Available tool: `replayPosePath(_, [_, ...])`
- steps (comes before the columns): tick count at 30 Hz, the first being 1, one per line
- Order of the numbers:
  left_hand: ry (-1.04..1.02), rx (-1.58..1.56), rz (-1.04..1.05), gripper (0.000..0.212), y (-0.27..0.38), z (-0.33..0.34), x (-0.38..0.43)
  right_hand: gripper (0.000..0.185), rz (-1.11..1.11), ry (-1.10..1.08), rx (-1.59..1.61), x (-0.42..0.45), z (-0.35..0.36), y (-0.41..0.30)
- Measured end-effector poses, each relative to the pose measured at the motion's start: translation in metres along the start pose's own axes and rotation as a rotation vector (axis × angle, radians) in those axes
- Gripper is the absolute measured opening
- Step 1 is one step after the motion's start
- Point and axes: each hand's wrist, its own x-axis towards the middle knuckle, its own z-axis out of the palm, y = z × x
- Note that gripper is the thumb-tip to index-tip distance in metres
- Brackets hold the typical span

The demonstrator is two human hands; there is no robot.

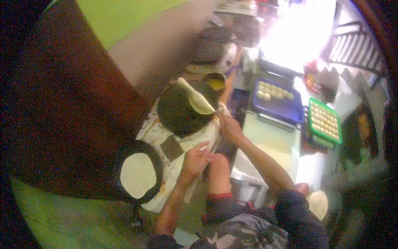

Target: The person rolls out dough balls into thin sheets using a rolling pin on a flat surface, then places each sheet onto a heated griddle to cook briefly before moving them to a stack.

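Observation:
My right hand [229,127] is closed at the near edge of the round dark griddle [174,115], around what looks like the thin handle of a turner [217,115]. Beyond the fingers, a pale flatbread [200,101] lies tilted and partly folded over the griddle; blur hides how it is supported. My left hand [196,160] hovers by the stove's edge above my knee, fingers apart and holding nothing. To its left, a second pale round flatbread [138,175] lies flat in a black pan [158,165]. Between pan and griddle sits a dark square plate [172,148] on the stained white stovetop [150,132].
A bowl of yellow liquid [215,82] stands at the griddle's far edge. Right of my arm is a floured pale work surface [267,137]. Dough balls sit in a blue tray [279,107] and a green tray [339,124]. A dark pot [210,46] stands farther back.

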Motion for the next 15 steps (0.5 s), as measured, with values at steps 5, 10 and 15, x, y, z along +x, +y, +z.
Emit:
replayPosePath(5, [-0.317,-0.194,-0.139,0.031,-0.019,0.133,0.009,0.049,0.342,0.152,-0.121,-0.173,-0.174,0.023])
replayPosePath(10, [-0.795,-0.109,-0.001,0.033,-0.029,0.305,-0.004,0.048,0.639,0.342,-0.51,-0.371,-0.301,-0.006])
replayPosePath(15, [-1.11,-0.192,0.0,0.036,-0.044,0.462,-0.044,0.046,1.073,0.5,-0.572,-0.516,-0.337,-0.026])
